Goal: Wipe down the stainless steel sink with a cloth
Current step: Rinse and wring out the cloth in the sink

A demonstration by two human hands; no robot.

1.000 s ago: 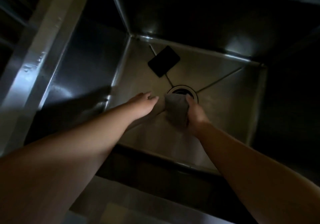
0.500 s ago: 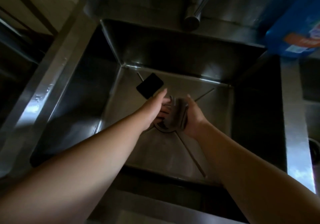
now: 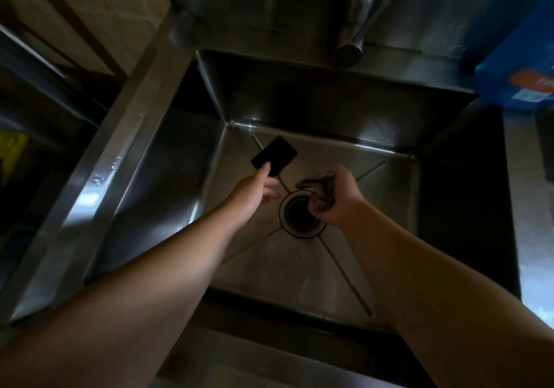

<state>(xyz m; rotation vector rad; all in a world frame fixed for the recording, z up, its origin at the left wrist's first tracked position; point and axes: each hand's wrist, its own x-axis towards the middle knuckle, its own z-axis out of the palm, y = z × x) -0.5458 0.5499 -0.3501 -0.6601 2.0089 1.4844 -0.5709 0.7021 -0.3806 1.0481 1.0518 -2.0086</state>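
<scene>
Head view: right hand (image 3: 337, 200) clutches the bunched cloth (image 3: 322, 191) above the drain (image 3: 301, 213) in the sink (image 3: 299, 267); left hand (image 3: 254, 192), fingers loose, nears a black pad (image 3: 274, 156). Loosely bunched, the cloth could slip into the drain.

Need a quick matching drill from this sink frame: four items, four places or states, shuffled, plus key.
Things:
1. cloth
2. black flat object
3. drain
4. blue package

Places or states:
A. on the counter, upper right
B. bunched in the right hand
C. centre of the sink floor
D. flat on the floor near the back left corner, by the left hand

Pairs: 1-B, 2-D, 3-C, 4-A
</scene>
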